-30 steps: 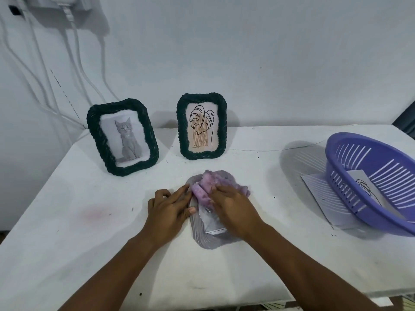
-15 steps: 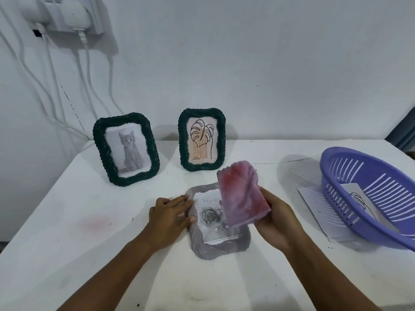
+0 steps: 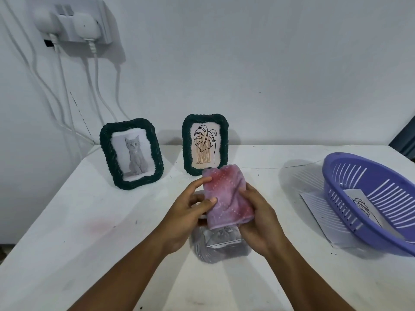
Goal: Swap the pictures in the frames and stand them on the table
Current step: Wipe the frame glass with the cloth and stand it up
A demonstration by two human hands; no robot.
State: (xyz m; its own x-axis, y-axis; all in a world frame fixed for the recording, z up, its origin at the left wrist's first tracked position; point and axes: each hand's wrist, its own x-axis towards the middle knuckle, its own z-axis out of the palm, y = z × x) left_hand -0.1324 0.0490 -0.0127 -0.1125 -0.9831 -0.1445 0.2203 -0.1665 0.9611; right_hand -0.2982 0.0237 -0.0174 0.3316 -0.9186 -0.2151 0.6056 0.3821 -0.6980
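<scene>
Both hands hold a folded pink and purple cloth [image 3: 225, 197] above the table. My left hand [image 3: 189, 205] pinches its left edge with thumb and fingers. My right hand [image 3: 258, 218] grips its right side. Under the cloth a grey frame [image 3: 215, 249] lies flat with a rose picture [image 3: 221, 235] in it, partly hidden. Two dark green woven frames stand at the back: one with a cat picture [image 3: 132, 153] on the left, one with a leaf drawing [image 3: 204, 143] near the middle.
A purple slotted basket [image 3: 368, 203] sits at the right with a line-drawing sheet [image 3: 361, 204] inside and another paper [image 3: 318, 212] under its left side. Chargers [image 3: 74, 25] and white cables [image 3: 65, 104] hang on the wall at the left. The white table [image 3: 78, 221] meets the wall.
The cloth was on the grey frame, then my right hand lifted it. My left hand has left the frame and now pinches the cloth's left edge.
</scene>
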